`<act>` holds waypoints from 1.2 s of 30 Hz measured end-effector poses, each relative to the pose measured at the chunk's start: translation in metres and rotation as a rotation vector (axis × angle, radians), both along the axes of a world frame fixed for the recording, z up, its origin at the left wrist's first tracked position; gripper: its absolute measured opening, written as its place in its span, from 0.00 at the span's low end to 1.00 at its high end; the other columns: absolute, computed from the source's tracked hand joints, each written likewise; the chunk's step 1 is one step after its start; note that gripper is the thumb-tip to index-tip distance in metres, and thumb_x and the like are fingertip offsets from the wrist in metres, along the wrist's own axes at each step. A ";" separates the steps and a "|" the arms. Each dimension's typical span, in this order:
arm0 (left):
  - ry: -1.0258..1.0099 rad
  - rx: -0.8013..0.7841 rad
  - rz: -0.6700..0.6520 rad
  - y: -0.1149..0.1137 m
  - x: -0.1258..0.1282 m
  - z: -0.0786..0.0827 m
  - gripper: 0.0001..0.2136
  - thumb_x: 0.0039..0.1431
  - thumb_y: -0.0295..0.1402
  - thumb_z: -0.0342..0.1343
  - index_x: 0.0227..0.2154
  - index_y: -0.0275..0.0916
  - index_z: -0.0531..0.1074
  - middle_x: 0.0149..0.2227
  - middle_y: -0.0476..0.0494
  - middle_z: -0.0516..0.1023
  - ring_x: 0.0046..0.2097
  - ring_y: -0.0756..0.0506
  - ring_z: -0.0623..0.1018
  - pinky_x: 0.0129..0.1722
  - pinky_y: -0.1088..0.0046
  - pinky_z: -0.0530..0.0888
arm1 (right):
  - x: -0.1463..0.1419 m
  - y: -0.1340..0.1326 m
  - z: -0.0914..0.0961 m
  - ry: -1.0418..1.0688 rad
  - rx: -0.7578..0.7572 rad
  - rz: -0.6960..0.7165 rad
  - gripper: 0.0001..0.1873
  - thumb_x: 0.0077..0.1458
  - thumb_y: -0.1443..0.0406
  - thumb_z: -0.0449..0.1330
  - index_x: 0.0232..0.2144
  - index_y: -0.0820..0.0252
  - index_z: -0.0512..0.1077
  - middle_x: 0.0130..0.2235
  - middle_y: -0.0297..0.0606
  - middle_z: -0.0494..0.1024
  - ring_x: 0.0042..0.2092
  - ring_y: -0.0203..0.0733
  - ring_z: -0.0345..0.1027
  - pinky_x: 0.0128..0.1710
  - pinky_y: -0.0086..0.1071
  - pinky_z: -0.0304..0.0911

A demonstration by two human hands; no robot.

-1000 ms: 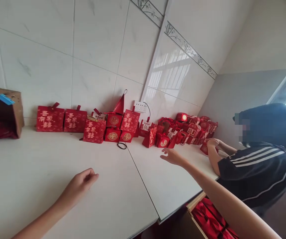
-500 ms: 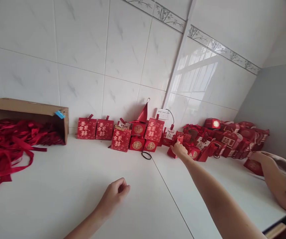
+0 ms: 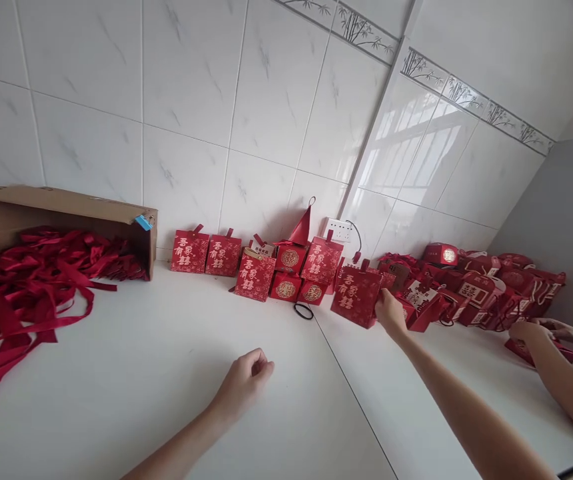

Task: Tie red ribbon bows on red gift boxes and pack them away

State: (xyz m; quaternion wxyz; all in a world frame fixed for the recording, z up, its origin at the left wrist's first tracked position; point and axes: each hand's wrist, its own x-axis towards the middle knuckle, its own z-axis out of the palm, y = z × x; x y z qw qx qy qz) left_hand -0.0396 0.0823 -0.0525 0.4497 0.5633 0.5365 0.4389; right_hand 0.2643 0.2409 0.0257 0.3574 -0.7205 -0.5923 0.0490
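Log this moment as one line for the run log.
right hand: gripping red gift box | left hand: curled, on white counter | nearby: row of red boxes, co-worker's hand

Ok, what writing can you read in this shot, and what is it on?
"吾家有囍", in gold, as best it reads: on the red box held by the right hand.
The same four characters: on the flat red boxes further left.
Round gold emblems on the small red boxes: too small to read.
White labels: blurred, unreadable.
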 end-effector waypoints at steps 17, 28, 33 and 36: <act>-0.046 0.368 0.328 0.009 -0.027 0.016 0.15 0.54 0.48 0.50 0.27 0.39 0.65 0.24 0.51 0.70 0.28 0.49 0.70 0.29 0.75 0.67 | -0.155 -0.090 -0.044 0.454 0.158 0.914 0.13 0.50 0.67 0.48 0.30 0.59 0.72 0.32 0.37 0.77 0.36 0.42 0.69 0.39 0.36 0.64; 0.024 0.406 0.292 0.003 -0.026 0.023 0.15 0.53 0.46 0.51 0.27 0.38 0.69 0.24 0.50 0.72 0.28 0.47 0.72 0.27 0.73 0.69 | -0.187 -0.111 -0.032 0.473 0.407 0.890 0.13 0.59 0.60 0.50 0.24 0.57 0.63 0.24 0.31 0.67 0.26 0.35 0.60 0.28 0.29 0.58; 0.050 0.578 0.263 -0.007 -0.024 0.046 0.11 0.52 0.42 0.56 0.29 0.37 0.71 0.29 0.47 0.76 0.32 0.47 0.76 0.33 0.74 0.73 | -0.183 -0.127 -0.032 0.420 0.461 0.954 0.10 0.59 0.63 0.50 0.27 0.57 0.64 0.28 0.33 0.70 0.29 0.35 0.63 0.31 0.30 0.60; 0.054 0.718 0.356 -0.012 -0.022 0.051 0.09 0.52 0.38 0.58 0.32 0.38 0.69 0.32 0.47 0.77 0.36 0.48 0.77 0.37 0.74 0.74 | -0.184 -0.133 -0.031 0.380 0.489 0.988 0.07 0.59 0.64 0.50 0.30 0.57 0.66 0.30 0.34 0.71 0.31 0.36 0.65 0.32 0.31 0.61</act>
